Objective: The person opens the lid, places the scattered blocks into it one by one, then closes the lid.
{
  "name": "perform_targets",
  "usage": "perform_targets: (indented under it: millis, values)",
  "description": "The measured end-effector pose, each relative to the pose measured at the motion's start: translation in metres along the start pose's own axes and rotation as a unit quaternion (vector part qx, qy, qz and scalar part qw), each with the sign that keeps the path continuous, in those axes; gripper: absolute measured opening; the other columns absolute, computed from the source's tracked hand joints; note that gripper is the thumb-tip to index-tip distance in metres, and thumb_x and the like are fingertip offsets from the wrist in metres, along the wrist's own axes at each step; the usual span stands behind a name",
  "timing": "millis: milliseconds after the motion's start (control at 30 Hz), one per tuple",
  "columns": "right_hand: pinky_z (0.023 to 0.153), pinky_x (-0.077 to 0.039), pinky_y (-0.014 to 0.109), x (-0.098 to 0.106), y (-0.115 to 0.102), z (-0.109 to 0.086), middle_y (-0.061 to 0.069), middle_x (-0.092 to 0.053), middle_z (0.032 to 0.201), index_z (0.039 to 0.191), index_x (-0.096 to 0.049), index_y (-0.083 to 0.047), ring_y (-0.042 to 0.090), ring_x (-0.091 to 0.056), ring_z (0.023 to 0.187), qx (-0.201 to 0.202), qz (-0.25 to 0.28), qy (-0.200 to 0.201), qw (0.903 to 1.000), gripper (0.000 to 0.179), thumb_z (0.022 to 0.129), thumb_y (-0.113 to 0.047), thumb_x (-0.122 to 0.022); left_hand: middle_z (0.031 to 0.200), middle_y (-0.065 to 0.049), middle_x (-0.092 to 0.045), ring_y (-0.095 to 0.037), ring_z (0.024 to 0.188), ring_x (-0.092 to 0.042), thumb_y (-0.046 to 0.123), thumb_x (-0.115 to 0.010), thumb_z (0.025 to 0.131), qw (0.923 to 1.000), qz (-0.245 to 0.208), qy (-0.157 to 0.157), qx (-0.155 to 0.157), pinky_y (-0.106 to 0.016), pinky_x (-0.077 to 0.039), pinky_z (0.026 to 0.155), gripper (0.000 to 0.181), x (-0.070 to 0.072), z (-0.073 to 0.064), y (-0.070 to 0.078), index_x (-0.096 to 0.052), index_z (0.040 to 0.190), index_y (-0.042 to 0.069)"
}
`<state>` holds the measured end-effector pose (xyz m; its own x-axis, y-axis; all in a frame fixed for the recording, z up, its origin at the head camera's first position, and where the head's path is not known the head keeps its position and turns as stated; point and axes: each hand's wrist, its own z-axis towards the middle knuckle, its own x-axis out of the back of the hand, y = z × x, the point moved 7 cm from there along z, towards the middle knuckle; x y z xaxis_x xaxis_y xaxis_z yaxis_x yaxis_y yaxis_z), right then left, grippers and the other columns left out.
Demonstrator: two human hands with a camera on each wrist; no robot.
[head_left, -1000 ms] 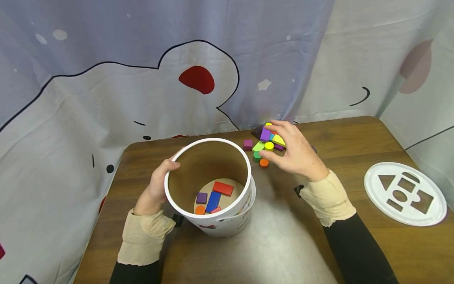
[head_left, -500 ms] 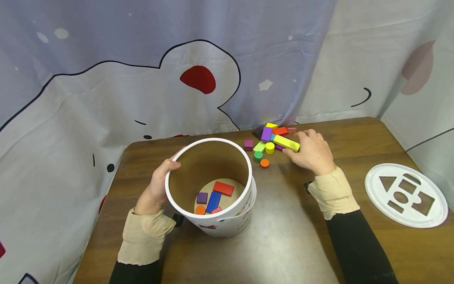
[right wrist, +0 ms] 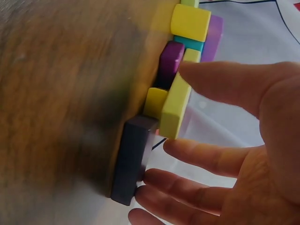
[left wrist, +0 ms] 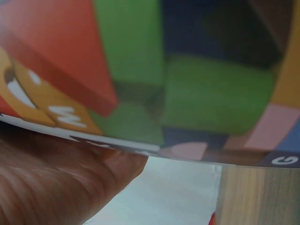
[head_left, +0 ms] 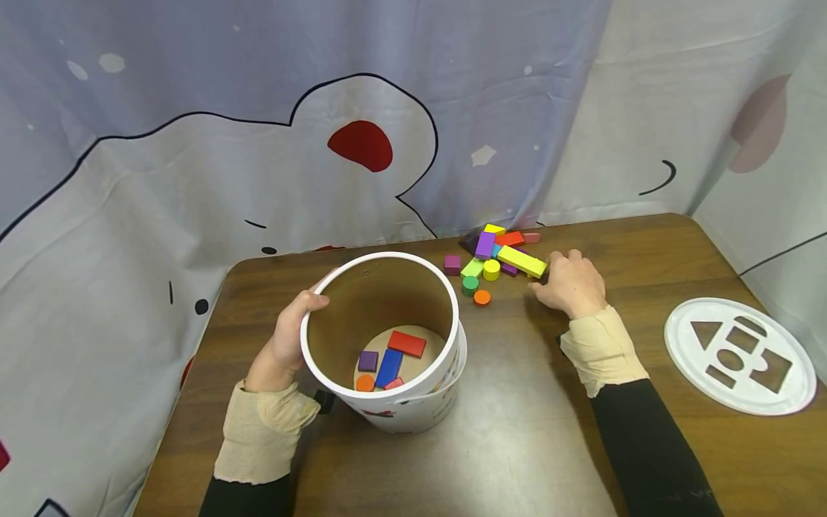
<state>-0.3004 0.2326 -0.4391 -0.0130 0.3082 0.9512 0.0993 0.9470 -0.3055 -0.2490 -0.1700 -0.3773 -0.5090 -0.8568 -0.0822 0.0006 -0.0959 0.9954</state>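
My left hand (head_left: 287,337) grips the rim of a white bucket (head_left: 413,420), thumb over the edge, tilting it so its inside shows. In the left wrist view the bucket's printed side (left wrist: 215,93) fills the top, with the palm (left wrist: 61,183) under it. Inside lie a red block (head_left: 407,343), a blue block (head_left: 389,368), a purple block (head_left: 367,360) and an orange disc (head_left: 365,383). My right hand (head_left: 571,285) is at the right end of a block pile, thumb and fingers spread apart. Its fingertips are right at a dark block (right wrist: 133,159); the thumb overlaps a long yellow block (right wrist: 176,103).
Several loose blocks lie at the table's back, including a purple cube (head_left: 452,265), a yellow cylinder (head_left: 491,270), a green cylinder (head_left: 470,286) and an orange disc (head_left: 482,298). A white lid (head_left: 739,355) with shaped holes lies at the right. A curtain (head_left: 258,179) hangs behind the table.
My right hand has moved from over the pile to its right end and lower, uncovering the long yellow block. The left hand and bucket stay put.
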Motion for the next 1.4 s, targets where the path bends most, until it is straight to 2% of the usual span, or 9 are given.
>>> perform_targets:
  millis: [200,400,567,667,800,967,1200,1400]
  values:
    - [0.087,-0.049,0.066,-0.002,0.006,0.002,0.033,-0.051,0.117,0.123,-0.059,0.006,0.055,-0.052,0.112,-0.010,0.003,0.004,0.9999,0.056,0.087,-0.034,-0.074,0.137,0.001,-0.056,-0.019,0.131,-0.052,0.017,-0.027,0.095,1.0000,-0.005,-0.004,-0.003,-0.036,-0.043,0.110,0.063,-0.001,0.000,0.000,-0.027,0.155,-0.003]
    - [0.086,-0.048,0.065,-0.007,0.013,0.003,0.034,-0.050,0.118,0.118,-0.063,0.004,0.056,-0.052,0.109,-0.021,0.011,0.004,0.9997,0.046,0.086,-0.028,-0.074,0.136,0.001,-0.057,-0.019,0.130,-0.053,0.017,-0.027,0.095,0.9999,-0.011,-0.005,0.000,-0.036,-0.044,0.110,0.060,-0.002,0.000,-0.001,-0.032,0.153,0.002]
    - [0.084,-0.050,0.064,-0.012,0.021,0.007,0.031,-0.055,0.114,0.119,-0.066,0.002,0.054,-0.057,0.107,-0.020,0.006,-0.007,0.9997,0.040,0.086,-0.020,-0.069,0.137,0.001,-0.057,-0.020,0.130,-0.054,0.016,-0.027,0.095,0.9998,-0.019,-0.007,-0.003,-0.037,-0.045,0.110,0.060,-0.001,0.000,-0.001,-0.032,0.153,0.003]
    - [0.079,-0.052,0.061,-0.012,0.023,0.008,0.028,-0.060,0.110,0.115,-0.067,-0.001,0.050,-0.061,0.103,-0.017,0.000,-0.014,0.9998,0.035,0.084,-0.019,-0.068,0.137,0.001,-0.057,-0.019,0.131,-0.053,0.016,-0.027,0.095,0.9998,-0.018,-0.005,-0.004,-0.037,-0.044,0.111,0.060,-0.001,0.000,-0.001,-0.033,0.153,0.004]
    - [0.069,-0.051,0.055,-0.011,0.024,0.009,0.025,-0.065,0.105,0.105,-0.065,-0.001,0.044,-0.064,0.095,-0.023,-0.010,-0.037,0.9990,0.030,0.085,-0.024,-0.068,0.137,0.003,-0.058,-0.019,0.131,-0.053,0.016,-0.027,0.095,0.9999,-0.013,-0.001,-0.005,-0.036,-0.043,0.110,0.059,-0.001,-0.001,0.000,-0.035,0.153,0.005]
    - [0.062,-0.050,0.051,-0.007,0.022,0.008,0.026,-0.068,0.102,0.097,-0.064,-0.001,0.045,-0.065,0.088,-0.042,-0.011,-0.054,0.9976,0.037,0.087,-0.037,-0.067,0.136,0.003,-0.058,-0.017,0.130,-0.053,0.015,-0.026,0.095,0.9998,-0.021,0.002,-0.003,-0.035,-0.044,0.110,0.058,-0.001,-0.002,0.001,-0.036,0.152,0.007]
    - [0.062,-0.050,0.049,0.015,0.007,0.002,0.019,-0.075,0.100,0.100,-0.073,-0.007,0.042,-0.068,0.087,-0.028,0.021,0.014,0.9993,0.037,0.084,-0.040,-0.068,0.136,0.001,-0.058,-0.018,0.130,-0.053,0.015,-0.025,0.094,0.9997,-0.025,0.003,0.000,-0.036,-0.045,0.110,0.060,0.000,-0.004,0.000,-0.034,0.152,0.005]
    - [0.066,-0.047,0.044,0.035,-0.005,-0.010,0.017,-0.073,0.101,0.106,-0.067,-0.006,0.038,-0.066,0.088,-0.018,0.075,0.044,0.9961,0.040,0.086,-0.041,-0.070,0.137,0.001,-0.057,-0.019,0.131,-0.052,0.015,-0.025,0.094,0.9998,-0.020,-0.003,-0.004,-0.036,-0.044,0.110,0.062,-0.001,-0.001,0.000,-0.030,0.154,0.000]
